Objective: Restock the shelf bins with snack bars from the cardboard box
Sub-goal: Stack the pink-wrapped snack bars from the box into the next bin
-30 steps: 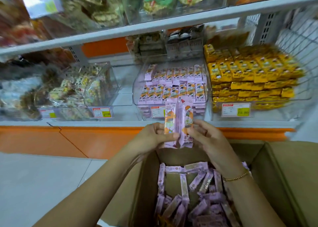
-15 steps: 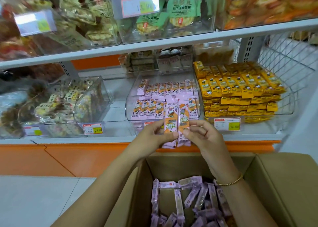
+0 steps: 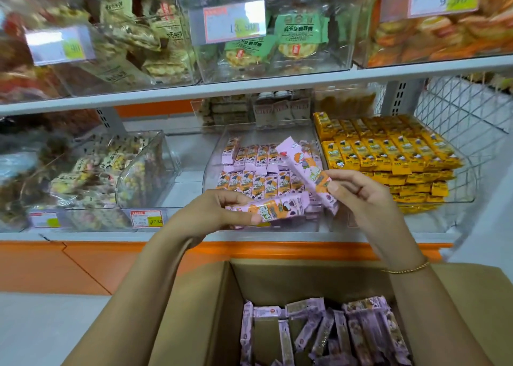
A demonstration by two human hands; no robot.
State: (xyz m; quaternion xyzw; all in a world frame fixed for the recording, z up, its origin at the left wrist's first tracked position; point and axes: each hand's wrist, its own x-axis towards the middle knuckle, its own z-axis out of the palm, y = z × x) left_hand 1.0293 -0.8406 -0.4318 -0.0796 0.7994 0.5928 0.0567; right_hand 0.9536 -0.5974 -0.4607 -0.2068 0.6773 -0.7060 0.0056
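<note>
1. Currently, the left hand (image 3: pixel 222 210) pinches one purple snack bar (image 3: pixel 274 208) between thumb and curled fingers. The bar lies nearly level, pointing rightward.
2. Just beyond the fingertips stands the clear bin (image 3: pixel 215 154), part-filled with rows of matching bars.
3. The right hand (image 3: pixel 366 199) pinches a second bar (image 3: pixel 302 163) by its lower end. This bar tilts up and leftward over the bin.
4. Beyond and right of that hand sit stacked yellow packs (image 3: pixel 388 154).
5. Below both wrists, the cardboard box (image 3: pixel 277 276) holds loose bars of the same kind.
6. Step in hand, as judged: carrying bars to the bin. The next move calls for lowering each bar in line with the rows, then releasing.
</note>
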